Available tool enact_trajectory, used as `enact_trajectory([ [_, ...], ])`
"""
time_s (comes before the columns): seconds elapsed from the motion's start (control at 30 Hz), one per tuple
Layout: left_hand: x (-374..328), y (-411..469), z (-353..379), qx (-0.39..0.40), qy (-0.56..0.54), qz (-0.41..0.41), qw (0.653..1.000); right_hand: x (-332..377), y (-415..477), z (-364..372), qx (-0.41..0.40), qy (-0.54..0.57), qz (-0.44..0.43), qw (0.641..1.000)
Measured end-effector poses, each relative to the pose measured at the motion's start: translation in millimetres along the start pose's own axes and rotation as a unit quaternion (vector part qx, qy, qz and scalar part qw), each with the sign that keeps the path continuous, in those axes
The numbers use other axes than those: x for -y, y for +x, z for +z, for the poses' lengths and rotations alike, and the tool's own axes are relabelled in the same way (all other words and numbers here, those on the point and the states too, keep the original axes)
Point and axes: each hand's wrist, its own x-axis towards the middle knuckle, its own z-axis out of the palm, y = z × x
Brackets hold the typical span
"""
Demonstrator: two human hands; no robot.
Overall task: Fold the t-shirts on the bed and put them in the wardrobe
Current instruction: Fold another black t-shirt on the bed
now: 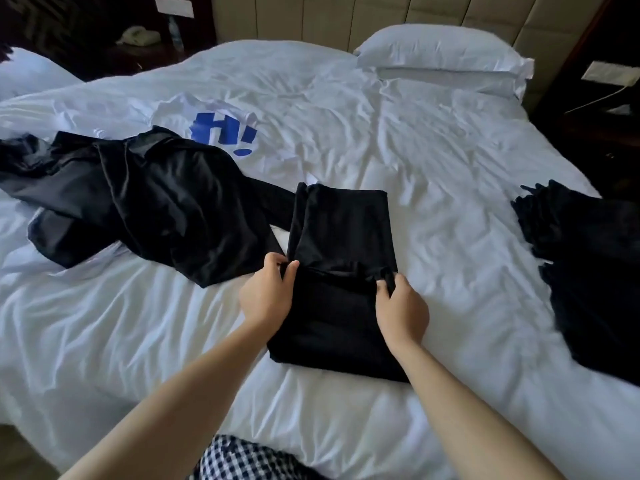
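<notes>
black t-shirt [341, 233] on bed [433, 161] | soft, limp (judged light) | left hand [266, 292], right hand [401, 310] each pinched a fold corner

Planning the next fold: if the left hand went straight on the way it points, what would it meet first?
Probably the far half of the folded black t-shirt that the left hand pinches; beyond it, white bedsheet, though depth is unclear.

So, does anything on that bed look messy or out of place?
Yes: a black garment lies crumpled on the left, overlapping a white t-shirt with blue print; another dark garment sits rumpled at the right.
</notes>
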Motion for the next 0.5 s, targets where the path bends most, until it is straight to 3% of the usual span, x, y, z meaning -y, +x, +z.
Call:
enact_trajectory([
  [0.13,2,-2,3,0.0,0.006,0.004,1.0,1,-2,0,-0.004,-0.013,-0.012,1.0],
  [0.27,6,5,-12,0.096,-0.083,-0.045,0.991,3,-4,-13,0.055,0.031,0.009,0.998],
  [0.4,18,-6,-44,0.211,-0.28,-0.135,0.927,-7,-12,-43,0.147,0.175,0.062,0.972],
  [0.5,25,-33,-62,0.236,-0.324,-0.149,0.904,-19,-29,-63,0.168,0.24,0.064,0.954],
])
